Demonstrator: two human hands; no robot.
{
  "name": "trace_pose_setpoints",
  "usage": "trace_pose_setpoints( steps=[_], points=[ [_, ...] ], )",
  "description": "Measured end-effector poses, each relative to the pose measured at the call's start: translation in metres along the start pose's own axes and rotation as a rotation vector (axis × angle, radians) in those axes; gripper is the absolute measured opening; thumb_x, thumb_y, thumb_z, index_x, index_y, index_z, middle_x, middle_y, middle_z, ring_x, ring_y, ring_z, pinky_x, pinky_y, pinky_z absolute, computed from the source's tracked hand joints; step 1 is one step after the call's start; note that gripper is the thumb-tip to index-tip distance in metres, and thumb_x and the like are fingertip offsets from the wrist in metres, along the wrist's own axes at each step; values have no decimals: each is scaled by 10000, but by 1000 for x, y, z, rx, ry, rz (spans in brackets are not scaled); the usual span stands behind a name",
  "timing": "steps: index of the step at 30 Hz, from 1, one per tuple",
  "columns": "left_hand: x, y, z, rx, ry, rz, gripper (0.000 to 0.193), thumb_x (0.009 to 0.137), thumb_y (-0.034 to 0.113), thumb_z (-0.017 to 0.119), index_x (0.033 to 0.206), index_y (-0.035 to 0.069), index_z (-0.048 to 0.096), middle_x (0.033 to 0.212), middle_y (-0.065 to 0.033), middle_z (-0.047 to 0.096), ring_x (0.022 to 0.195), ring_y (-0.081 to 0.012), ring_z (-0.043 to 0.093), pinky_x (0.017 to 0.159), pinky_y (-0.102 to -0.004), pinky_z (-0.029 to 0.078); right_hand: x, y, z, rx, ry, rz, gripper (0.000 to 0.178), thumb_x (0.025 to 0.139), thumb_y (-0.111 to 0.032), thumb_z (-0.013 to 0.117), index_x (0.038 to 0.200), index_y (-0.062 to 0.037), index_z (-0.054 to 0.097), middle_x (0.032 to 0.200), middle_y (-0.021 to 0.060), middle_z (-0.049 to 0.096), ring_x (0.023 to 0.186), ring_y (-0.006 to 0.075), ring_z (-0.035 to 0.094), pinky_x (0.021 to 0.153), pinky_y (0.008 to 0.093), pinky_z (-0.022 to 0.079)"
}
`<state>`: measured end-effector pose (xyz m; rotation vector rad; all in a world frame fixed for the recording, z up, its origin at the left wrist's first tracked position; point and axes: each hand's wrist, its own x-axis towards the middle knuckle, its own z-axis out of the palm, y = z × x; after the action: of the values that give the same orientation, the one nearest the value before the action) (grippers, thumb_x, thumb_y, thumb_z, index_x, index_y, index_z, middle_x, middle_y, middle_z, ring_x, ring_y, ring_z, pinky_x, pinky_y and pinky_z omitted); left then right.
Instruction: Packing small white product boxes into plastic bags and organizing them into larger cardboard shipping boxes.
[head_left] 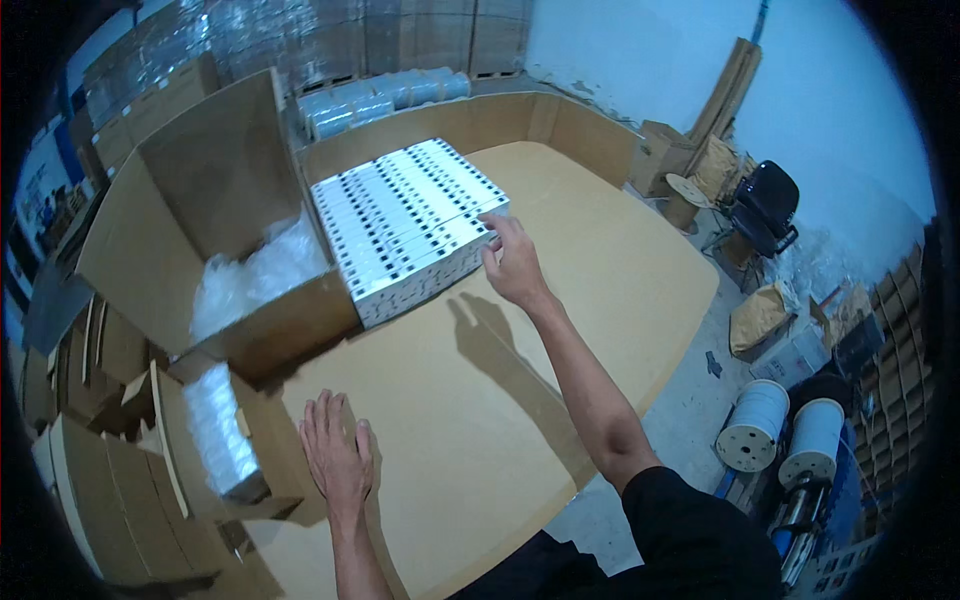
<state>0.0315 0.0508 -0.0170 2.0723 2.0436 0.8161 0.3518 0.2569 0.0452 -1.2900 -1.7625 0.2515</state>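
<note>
- Head view: my left hand lies flat, fingers spread, on the tan cardboard-covered table.
- My right hand reaches out, open, fingertips touching the block of white boxes, it seems.
- An open carton stands left; cable spools sit on the floor.

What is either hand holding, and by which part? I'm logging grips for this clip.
Nothing is held. The right hand touches the near right corner of the block of white boxes; the left hand lies flat on the cardboard tabletop.
</note>
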Motion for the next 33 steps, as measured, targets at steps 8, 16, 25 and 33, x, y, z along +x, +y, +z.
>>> trace_pose_setpoints(
  steps=[8,16,25,33],
  points=[
    [17,-2,3,7,4,-20,468,947,186,615,1395,66,554,1516,-150,480,1454,-373,364,1222,-520,239,34,85,-1,-205,93,176,615,866,53,549,1456,-107,495,1362,232,481,1167,393,601,1009,445,513],
    [20,-5,5,14,0,-17,473,938,173,633,1392,62,561,1513,-155,484,1448,-377,372,1214,-523,250,47,97,16,-230,90,252,653,811,91,637,1393,-163,484,1389,232,441,1219,440,574,998,499,518],
    [19,-1,4,-27,-2,-32,467,944,171,627,1392,59,563,1518,-157,480,1449,-380,370,1218,-520,242,30,124,8,-210,135,23,455,771,109,609,1177,-95,582,1224,219,544,1107,435,588,911,480,523],
    [17,-5,4,-31,33,-16,429,942,156,630,1353,45,581,1487,-161,501,1437,-369,386,1217,-509,255,-14,80,-21,-139,158,111,321,813,74,640,1111,-44,616,1056,190,642,1010,382,645,840,452,542]
  ],
)
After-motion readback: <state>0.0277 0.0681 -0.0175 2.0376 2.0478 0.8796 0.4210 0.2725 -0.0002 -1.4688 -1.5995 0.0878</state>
